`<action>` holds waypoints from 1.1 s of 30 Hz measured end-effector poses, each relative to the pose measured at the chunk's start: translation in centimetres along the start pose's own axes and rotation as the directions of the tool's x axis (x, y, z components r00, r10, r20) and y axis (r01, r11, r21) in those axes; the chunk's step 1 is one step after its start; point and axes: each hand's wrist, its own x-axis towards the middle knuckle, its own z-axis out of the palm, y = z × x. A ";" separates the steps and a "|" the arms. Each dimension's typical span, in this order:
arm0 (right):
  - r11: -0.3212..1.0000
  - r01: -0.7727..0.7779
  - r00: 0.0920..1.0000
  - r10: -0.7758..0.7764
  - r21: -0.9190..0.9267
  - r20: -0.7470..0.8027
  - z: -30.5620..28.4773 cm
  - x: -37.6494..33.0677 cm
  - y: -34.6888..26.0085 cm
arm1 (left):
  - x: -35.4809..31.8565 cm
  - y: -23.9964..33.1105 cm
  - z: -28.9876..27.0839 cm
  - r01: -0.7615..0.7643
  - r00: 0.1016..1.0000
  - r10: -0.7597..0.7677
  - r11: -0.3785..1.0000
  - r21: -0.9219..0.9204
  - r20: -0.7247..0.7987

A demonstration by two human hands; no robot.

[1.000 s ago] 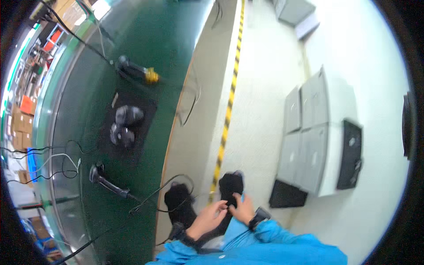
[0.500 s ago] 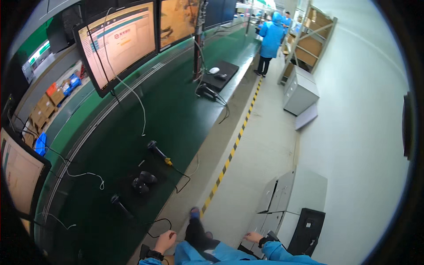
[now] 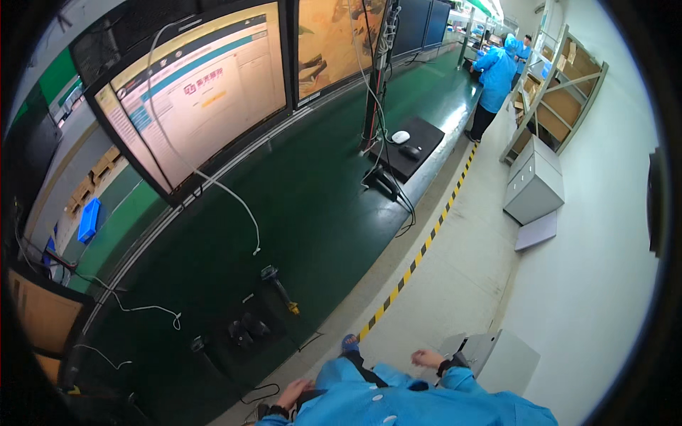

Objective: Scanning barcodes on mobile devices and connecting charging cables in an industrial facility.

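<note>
My left hand (image 3: 293, 392) hangs low beside the front of my blue jacket (image 3: 398, 401), near the bench edge, its fingers loosely bent. My right hand (image 3: 428, 358) is out over the aisle, fingers relaxed, a dark band at its wrist. Nothing shows in either hand. Nearest to the left hand, on the dark green bench (image 3: 213, 252), lie a handheld scanner (image 3: 279, 287) with a yellow part at its cable end and a second dark scanner (image 3: 206, 355). Between them are dark rounded devices, perhaps mice (image 3: 247, 329), on a black pad.
Monitors (image 3: 206, 106) line the bench's left side; a white cable (image 3: 238, 199) dangles before one. Farther along lie a white mouse (image 3: 401, 137) and a black scanner (image 3: 383, 183). A striped floor line (image 3: 426, 248) runs toward a person in blue (image 3: 495, 71). Grey cabinets (image 3: 534, 181) flank the right wall.
The view has turned and moved forward: the bench, monitors and cabinets sit differently in the picture. My hands remain low on either side of my body, with nothing visibly taken up.
</note>
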 end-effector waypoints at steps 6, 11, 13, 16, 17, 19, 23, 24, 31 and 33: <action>0.944 -0.095 0.967 0.163 0.316 -0.195 -8.9 7.4 -3.0 | 4.9 9.7 2.7 -0.131 0.985 0.151 0.967 0.221 -0.079; 0.989 0.026 0.982 -0.052 -0.144 -0.182 -14.8 13.7 -6.0 | 7.3 11.7 7.4 -0.131 0.973 0.159 0.977 0.169 -0.165; 0.995 -0.013 0.978 -0.007 -0.097 -0.209 -18.3 17.7 -8.7 | 8.4 11.6 9.9 -0.214 0.957 0.267 0.914 0.345 -0.114; 1.000 0.000 0.987 -0.002 -0.014 -0.164 -23.4 24.1 -11.7 | 9.9 11.4 15.3 -0.203 0.955 0.285 0.831 0.519 -0.084; 0.995 0.013 0.991 -0.026 -0.102 -0.131 -25.3 25.7 -13.5 | 10.9 12.1 17.8 -0.139 0.965 0.228 0.865 0.483 -0.130; 0.937 0.143 0.983 -0.173 -0.319 -0.068 -28.9 28.3 -16.1 | 12.1 13.5 22.5 -0.051 0.965 0.155 0.904 0.424 -0.214; 0.971 0.105 0.982 -0.067 -0.213 0.177 -33.6 31.6 -21.8 | 13.6 17.1 30.1 0.006 0.937 0.106 0.947 0.321 -0.331; 0.966 0.090 0.981 -0.044 -0.244 0.188 -34.3 33.1 -22.7 | 14.1 18.3 31.1 0.008 0.931 0.103 0.954 0.301 -0.350; 0.865 0.201 0.959 -0.078 -0.459 0.273 -37.3 39.4 -21.4 | 15.1 22.8 38.9 0.039 0.895 0.055 0.979 0.201 -0.442; 0.936 0.091 0.960 0.008 -0.339 0.281 -37.1 40.1 -21.8 | 15.2 22.5 40.6 0.062 0.890 0.028 0.981 0.182 -0.455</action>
